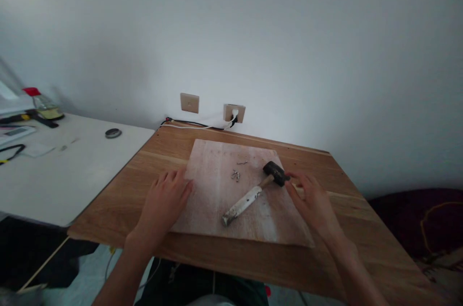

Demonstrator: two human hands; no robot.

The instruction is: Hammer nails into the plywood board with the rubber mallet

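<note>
A pale wooden board [213,200] lies flat on a brown wooden table [202,253]. On it rests a hammer [246,202] with a dark head and a worn white handle, laid diagonally. A small cluster of nails or screws [236,175] and a thin metal piece [242,163] lie left of the hammer head; they are too small to name surely. My left hand [166,205] lies at the board's left edge, fingers apart, holding nothing. At the right edge is my right hand [313,202], fingers apart, its fingertips beside or touching the dark end of the hammer head.
A white table [87,166] adjoins on the left, bearing a round dark lid [113,133], a red-capped bottle [45,103] and black-handled tools [41,118]. Cables [195,125] run along the wall to a socket [228,112]. A dark red cloth-like surface [415,209] is at right.
</note>
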